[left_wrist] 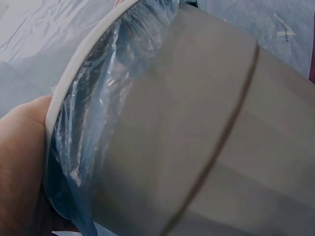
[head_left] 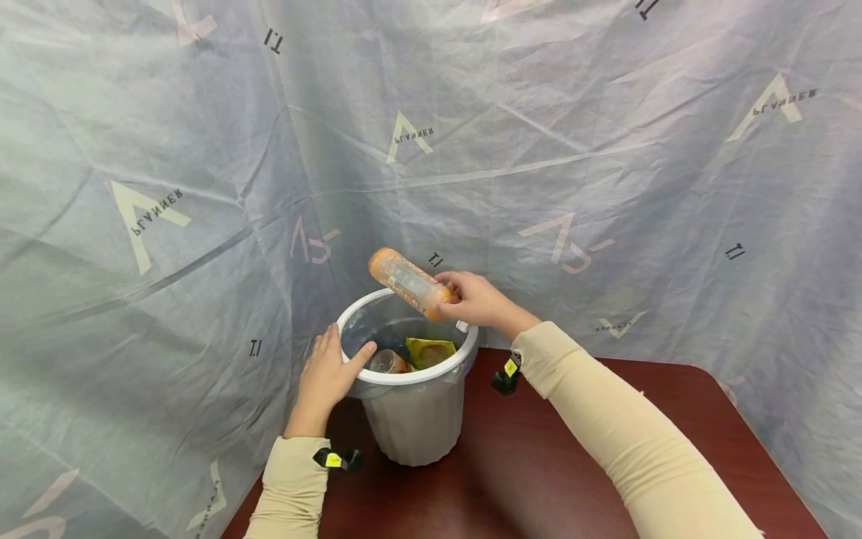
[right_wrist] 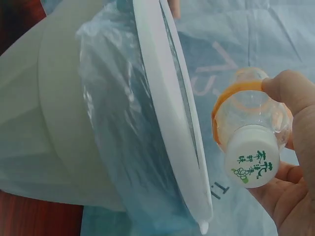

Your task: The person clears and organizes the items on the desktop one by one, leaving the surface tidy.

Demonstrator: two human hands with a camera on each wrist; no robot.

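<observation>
Over the mouth of a grey trash can (head_left: 417,419), my right hand (head_left: 481,303) grips a clear plastic bottle (head_left: 407,281) with orange bands near its capped end. The bottle lies tilted, its base pointing up and left; its white cap (right_wrist: 252,156) with green print faces the right wrist camera. My left hand (head_left: 330,374) rests on the left side of the can's white rim (head_left: 397,378), thumb over the edge. A thin clear liner (right_wrist: 118,113) folds over that rim. Inside the can lie a yellow-green wrapper (head_left: 427,352) and a clear container (head_left: 387,361).
The can stands on a dark red table (head_left: 539,449), near its back left corner. Grey printed sheeting (head_left: 606,187) hangs close behind and along the left side. The table's right edge runs down at the far right.
</observation>
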